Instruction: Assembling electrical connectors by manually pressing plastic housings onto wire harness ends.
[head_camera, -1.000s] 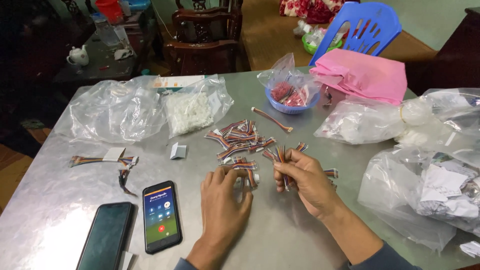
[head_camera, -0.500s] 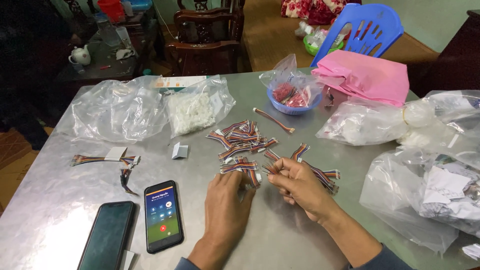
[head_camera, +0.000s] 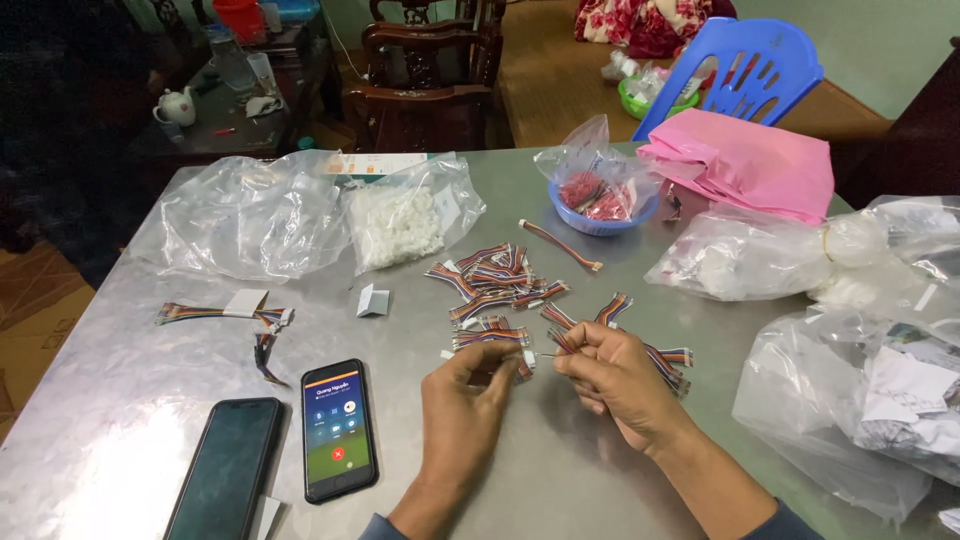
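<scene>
My left hand (head_camera: 462, 400) pinches the end of a short multicoloured ribbon cable (head_camera: 490, 338) just above the metal table (head_camera: 120, 430). My right hand (head_camera: 615, 378) grips a bundle of similar ribbon cables (head_camera: 665, 360) that fans out to the right and behind the fingers, and holds a thin pin toward the left hand. The two hands almost meet at the table's centre. A loose pile of the same cables (head_camera: 492, 275) lies just beyond them.
Two phones lie near my left arm: one lit (head_camera: 337, 428), one dark (head_camera: 225, 470). Clear plastic bags (head_camera: 245, 215) sit at the back left and along the right (head_camera: 870, 400). A blue bowl (head_camera: 598, 205), a pink bag (head_camera: 745, 160) and a bundled cable (head_camera: 225, 312) are also on the table.
My right hand has turned the cable bundle from upright to lying out to the right. Both hands have drawn closer together, fingertips nearly touching.
</scene>
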